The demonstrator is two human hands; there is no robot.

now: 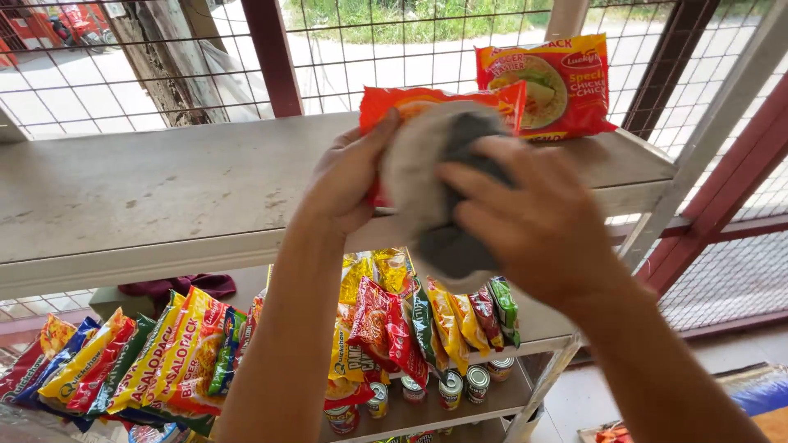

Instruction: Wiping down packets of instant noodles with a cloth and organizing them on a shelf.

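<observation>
My left hand (345,176) grips an orange-red noodle packet (410,100) by its left side, holding it up in front of the top shelf. My right hand (538,221) presses a grey and white cloth (427,184) against the packet's face, so most of the packet is hidden behind the cloth. Both hands are above the pale shelf board (164,189). A second orange noodle packet (548,86) stands upright on the shelf at the right, leaning on the wire mesh.
A lower shelf holds rows of upright noodle packets (156,361) and more packets (410,316) in the middle. Several tin cans (451,387) stand beneath them. A dark red cloth (176,287) lies behind. Wire mesh (123,74) backs the shelving, with a metal post (722,107) at right.
</observation>
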